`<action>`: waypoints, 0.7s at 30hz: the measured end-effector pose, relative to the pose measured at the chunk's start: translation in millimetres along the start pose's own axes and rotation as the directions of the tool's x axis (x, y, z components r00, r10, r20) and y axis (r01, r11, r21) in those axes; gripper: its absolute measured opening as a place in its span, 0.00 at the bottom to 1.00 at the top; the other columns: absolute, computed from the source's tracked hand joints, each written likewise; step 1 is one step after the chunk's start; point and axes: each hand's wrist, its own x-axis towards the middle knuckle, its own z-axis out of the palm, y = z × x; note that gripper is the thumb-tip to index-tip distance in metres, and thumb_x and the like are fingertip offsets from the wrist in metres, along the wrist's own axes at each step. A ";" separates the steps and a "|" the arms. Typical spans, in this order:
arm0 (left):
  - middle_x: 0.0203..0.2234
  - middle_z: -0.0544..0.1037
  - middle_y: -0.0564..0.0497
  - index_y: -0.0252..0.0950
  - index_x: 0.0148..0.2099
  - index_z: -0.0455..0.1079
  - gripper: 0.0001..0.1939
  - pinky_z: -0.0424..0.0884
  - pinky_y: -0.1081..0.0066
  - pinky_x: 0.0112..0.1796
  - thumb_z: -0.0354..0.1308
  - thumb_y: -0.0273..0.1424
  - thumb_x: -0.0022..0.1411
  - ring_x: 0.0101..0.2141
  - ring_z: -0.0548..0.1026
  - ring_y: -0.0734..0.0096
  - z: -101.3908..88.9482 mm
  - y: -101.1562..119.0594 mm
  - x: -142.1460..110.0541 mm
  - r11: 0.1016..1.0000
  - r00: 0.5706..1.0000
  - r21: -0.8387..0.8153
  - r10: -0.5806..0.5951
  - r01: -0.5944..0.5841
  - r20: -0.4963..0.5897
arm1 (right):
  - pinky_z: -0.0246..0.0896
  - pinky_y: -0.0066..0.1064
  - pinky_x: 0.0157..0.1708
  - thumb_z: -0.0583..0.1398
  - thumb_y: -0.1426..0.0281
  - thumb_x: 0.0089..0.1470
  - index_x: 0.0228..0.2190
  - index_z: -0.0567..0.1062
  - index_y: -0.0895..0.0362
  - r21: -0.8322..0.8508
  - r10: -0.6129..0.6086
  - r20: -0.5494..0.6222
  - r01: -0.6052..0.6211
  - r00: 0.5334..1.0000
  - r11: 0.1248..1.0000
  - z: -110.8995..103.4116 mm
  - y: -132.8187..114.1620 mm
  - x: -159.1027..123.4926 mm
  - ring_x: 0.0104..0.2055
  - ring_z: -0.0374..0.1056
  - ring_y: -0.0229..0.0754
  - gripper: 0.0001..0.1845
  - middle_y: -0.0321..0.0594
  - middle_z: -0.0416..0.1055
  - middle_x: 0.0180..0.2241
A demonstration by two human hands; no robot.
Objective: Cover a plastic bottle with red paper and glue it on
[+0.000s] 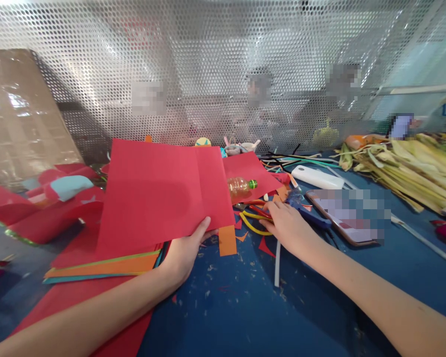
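My left hand [184,255] grips a large sheet of red paper [159,193] by its lower edge, thumb on top; a crease runs down the sheet's right part. Among tools and scraps, my right hand [288,220] has its fingers closed round the red-orange handle of a pair of scissors [262,207], whose blades are mostly hidden. A yellow loop handle [250,224] lies right beside those fingers. Behind, a small plastic bottle with a green cap [241,186] rests on another red sheet [250,166]. An orange paper piece [228,241] lies by my left hand.
Stacked coloured paper [104,267] is at left, near red paper shapes [59,198]. On the right are a phone [345,218], a white glue gun [317,177] with its cord, and dried corn husks [405,163]. A perforated metal panel [215,64] stands behind the blue table [223,307].
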 end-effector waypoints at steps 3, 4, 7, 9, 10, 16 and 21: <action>0.50 0.76 0.47 0.41 0.54 0.68 0.26 0.79 0.64 0.41 0.66 0.29 0.53 0.41 0.79 0.60 -0.1 0.2 0.1 1.000 1.000 0.005 0.010 -0.010 -0.007 | 0.69 0.41 0.36 0.59 0.72 0.54 0.34 0.72 0.58 0.019 -0.010 0.025 0.009 1.000 1.000 1.5 0.6 1.4 0.37 0.74 0.52 0.04 0.49 0.74 0.34; 0.51 0.75 0.47 0.41 0.54 0.68 0.26 0.79 0.64 0.41 0.66 0.29 0.52 0.42 0.78 0.60 0.1 0.4 0.1 1.000 1.000 0.006 0.014 -0.014 -0.008 | 0.69 0.40 0.36 0.59 0.72 0.54 0.34 0.72 0.58 0.025 -0.012 0.033 0.011 0.999 1.000 1.9 0.0 1.4 0.37 0.74 0.52 0.04 0.50 0.74 0.34; 0.53 0.74 0.47 0.40 0.54 0.68 0.26 0.79 0.65 0.41 0.66 0.28 0.52 0.42 0.78 0.62 0.9 0.8 -0.1 1.000 1.000 -0.004 0.005 -0.005 -0.010 | 0.69 0.40 0.36 0.58 0.72 0.55 0.33 0.72 0.59 0.046 -0.027 0.054 0.025 0.998 0.999 1.7 -4.0 -1.4 0.37 0.75 0.53 0.04 0.50 0.75 0.33; 0.52 0.74 0.47 0.40 0.54 0.69 0.25 0.79 0.65 0.42 0.66 0.28 0.53 0.43 0.78 0.62 1.4 0.8 -0.2 1.000 1.000 -0.017 -0.007 0.007 -0.013 | 0.68 0.40 0.34 0.57 0.72 0.55 0.33 0.72 0.59 0.064 -0.042 0.065 0.038 0.997 0.997 -0.4 -7.0 -6.0 0.36 0.75 0.53 0.04 0.50 0.75 0.31; 0.52 0.75 0.47 0.40 0.54 0.69 0.24 0.79 0.64 0.43 0.65 0.28 0.53 0.44 0.77 0.61 1.5 0.6 -0.1 1.000 1.000 -0.023 -0.010 0.010 -0.012 | 0.68 0.40 0.33 0.56 0.72 0.56 0.32 0.72 0.59 0.070 -0.052 0.069 0.047 0.996 0.996 -2.4 -8.4 -8.9 0.35 0.75 0.53 0.04 0.49 0.76 0.30; 0.50 0.76 0.48 0.41 0.52 0.70 0.22 0.73 0.59 0.52 0.65 0.27 0.54 0.56 0.69 0.57 0.0 1.1 5.3 0.999 0.999 -0.038 0.016 -0.017 -0.035 | 0.64 0.34 0.30 0.59 0.67 0.55 0.33 0.73 0.55 0.311 0.076 0.251 -0.155 0.965 0.938 -28.7 -13.0 -25.3 0.34 0.74 0.49 0.05 0.45 0.78 0.33; 0.49 0.77 0.47 0.39 0.51 0.70 0.21 0.74 0.60 0.49 0.65 0.27 0.54 0.51 0.74 0.58 0.0 9.7 15.6 0.988 0.996 -0.131 0.084 -0.084 -0.005 | 0.63 0.31 0.29 0.61 0.63 0.51 0.36 0.74 0.52 0.541 0.027 0.483 -0.323 0.875 0.777 -49.9 -7.4 -26.6 0.34 0.74 0.47 0.10 0.40 0.78 0.33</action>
